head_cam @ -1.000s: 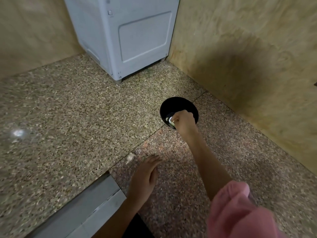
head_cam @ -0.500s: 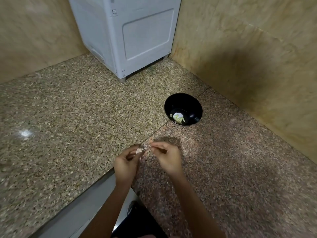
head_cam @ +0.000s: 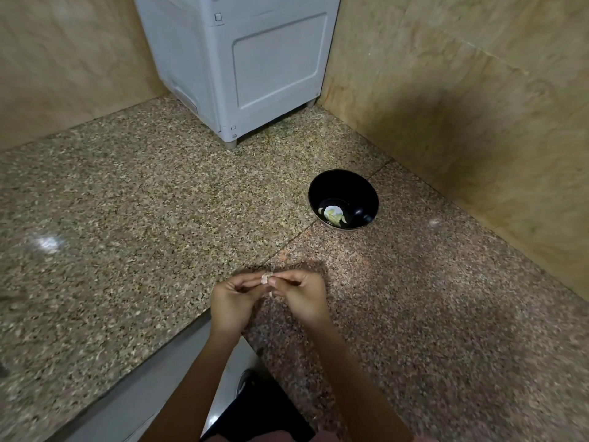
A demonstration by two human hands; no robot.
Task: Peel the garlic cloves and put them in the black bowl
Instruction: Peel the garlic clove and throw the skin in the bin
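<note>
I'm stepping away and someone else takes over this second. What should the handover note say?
Left hand: pinches the garlic clove, held above the granite counter.
Right hand: pinches the same clove from the other side; skin is on it.
Black bowl: on the counter beyond the hands, to the right, apart from them.
Done: pale garlic pieces lie in the bowl's bottom.
Left: finish peeling this clove and drop it in the bowl.

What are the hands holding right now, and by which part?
A garlic clove, pinched from both sides: the left hand grips its left end and the right hand grips its right end.
</note>
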